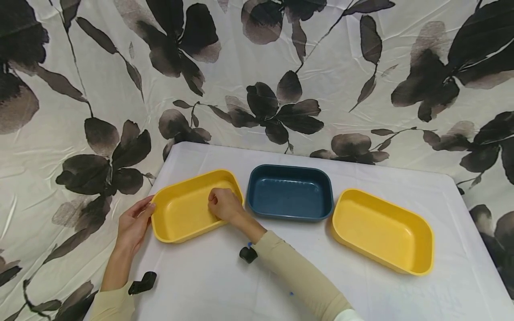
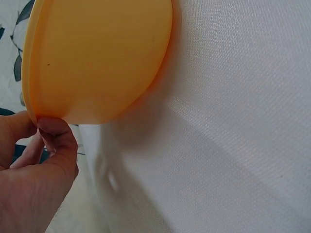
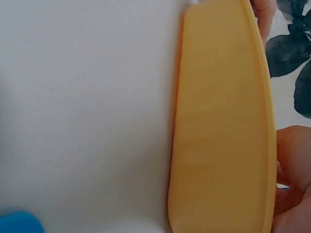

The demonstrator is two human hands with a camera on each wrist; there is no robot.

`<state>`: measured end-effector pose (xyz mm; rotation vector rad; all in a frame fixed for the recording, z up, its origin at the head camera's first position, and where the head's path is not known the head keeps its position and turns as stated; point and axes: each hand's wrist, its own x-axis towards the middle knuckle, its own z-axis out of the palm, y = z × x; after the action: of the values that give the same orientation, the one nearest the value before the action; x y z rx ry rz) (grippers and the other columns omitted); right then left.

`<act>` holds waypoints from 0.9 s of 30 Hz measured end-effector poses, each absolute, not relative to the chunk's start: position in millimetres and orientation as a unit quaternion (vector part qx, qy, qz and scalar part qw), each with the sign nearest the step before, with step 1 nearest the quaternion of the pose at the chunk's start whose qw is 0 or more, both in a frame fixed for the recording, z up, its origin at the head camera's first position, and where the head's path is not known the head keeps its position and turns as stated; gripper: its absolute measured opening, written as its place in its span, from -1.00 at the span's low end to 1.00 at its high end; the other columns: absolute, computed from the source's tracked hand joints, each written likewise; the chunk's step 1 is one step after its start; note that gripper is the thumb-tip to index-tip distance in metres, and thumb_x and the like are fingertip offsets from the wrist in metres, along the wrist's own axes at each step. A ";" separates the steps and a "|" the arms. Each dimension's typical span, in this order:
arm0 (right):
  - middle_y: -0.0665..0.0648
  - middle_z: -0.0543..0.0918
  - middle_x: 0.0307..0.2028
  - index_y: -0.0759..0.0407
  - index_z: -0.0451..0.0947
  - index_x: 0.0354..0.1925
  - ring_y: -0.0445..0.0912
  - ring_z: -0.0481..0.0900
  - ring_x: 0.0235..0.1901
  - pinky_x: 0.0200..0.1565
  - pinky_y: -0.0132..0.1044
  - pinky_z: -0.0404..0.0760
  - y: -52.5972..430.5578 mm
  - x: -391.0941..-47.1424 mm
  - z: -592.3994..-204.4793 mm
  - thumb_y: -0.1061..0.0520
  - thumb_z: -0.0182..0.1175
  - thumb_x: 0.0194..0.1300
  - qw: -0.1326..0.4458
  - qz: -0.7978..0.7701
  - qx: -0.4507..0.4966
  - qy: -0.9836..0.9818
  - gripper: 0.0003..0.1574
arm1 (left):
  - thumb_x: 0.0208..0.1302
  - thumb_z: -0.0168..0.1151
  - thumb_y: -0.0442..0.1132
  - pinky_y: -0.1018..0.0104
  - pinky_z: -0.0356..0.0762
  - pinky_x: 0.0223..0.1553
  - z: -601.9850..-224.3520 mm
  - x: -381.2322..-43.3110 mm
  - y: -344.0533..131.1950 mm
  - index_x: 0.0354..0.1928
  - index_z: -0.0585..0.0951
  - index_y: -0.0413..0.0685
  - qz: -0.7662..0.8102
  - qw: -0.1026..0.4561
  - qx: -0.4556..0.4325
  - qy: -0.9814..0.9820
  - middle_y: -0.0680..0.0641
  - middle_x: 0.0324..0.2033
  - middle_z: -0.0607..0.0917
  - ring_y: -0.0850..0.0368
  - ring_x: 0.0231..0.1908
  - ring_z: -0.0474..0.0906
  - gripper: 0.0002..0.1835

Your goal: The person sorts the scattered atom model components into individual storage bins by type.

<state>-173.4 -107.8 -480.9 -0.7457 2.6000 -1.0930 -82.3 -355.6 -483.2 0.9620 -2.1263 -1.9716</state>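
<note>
At the left of the table lies a shallow yellow plastic tray [image 1: 176,214]. My left hand [image 1: 133,225] holds its left end, and in the left wrist view the thumb and fingers [image 2: 60,141] pinch the rim. My right hand [image 1: 225,204] is over the tray's right part, fingers curled in. Nothing shows in this hand, though its fingertips are hidden. In the right wrist view, the tray's yellow side wall [image 3: 221,126] stands in front of part of the right hand [image 3: 294,174].
A dark blue tray [image 1: 291,196] stands beside the yellow one, and a second yellow tray [image 1: 381,232] lies angled to its right. White cloth [image 1: 225,285] covers the table. Flowered fabric [image 1: 225,53] hangs behind. Black wrist cameras [image 1: 248,254] sit by both forearms.
</note>
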 end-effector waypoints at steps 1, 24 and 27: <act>-0.01 0.59 -0.43 0.19 0.64 -0.24 -0.20 0.48 -0.42 -0.37 -0.51 0.44 -106.7 -173.1 -480.6 0.27 0.26 0.36 0.110 -0.379 -0.254 0.883 -0.97 | 0.51 0.22 -0.17 0.67 0.55 -0.12 -484.0 -82.6 -355.9 0.50 0.37 -0.12 -0.646 0.043 0.315 -0.694 0.13 -0.01 0.45 0.34 -0.08 0.49 -0.40; 0.15 0.69 -0.22 0.29 0.62 -0.13 -0.08 0.60 -0.28 -0.19 -0.49 0.58 -69.7 -158.0 -457.7 0.26 0.32 0.38 0.081 -0.498 -0.237 0.831 -0.87 | 0.47 0.26 -0.15 0.67 0.56 -0.15 -496.6 -83.9 -362.5 0.49 0.41 -0.11 -0.667 0.058 0.302 -0.678 0.12 -0.03 0.46 0.34 -0.12 0.50 -0.40; 0.17 0.69 -0.21 0.32 0.62 -0.13 -0.04 0.63 -0.25 -0.18 -0.48 0.58 -64.2 -155.3 -454.7 0.27 0.31 0.38 0.072 -0.508 -0.240 0.824 -0.86 | 0.47 0.26 -0.14 0.67 0.55 -0.15 -497.8 -84.9 -363.3 0.49 0.41 -0.09 -0.665 0.057 0.303 -0.681 0.13 -0.03 0.47 0.33 -0.10 0.50 -0.40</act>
<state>-155.3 -64.2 -454.7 -0.7204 2.4761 -1.5276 -84.9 -363.3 -497.8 0.9178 -2.0642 -2.0149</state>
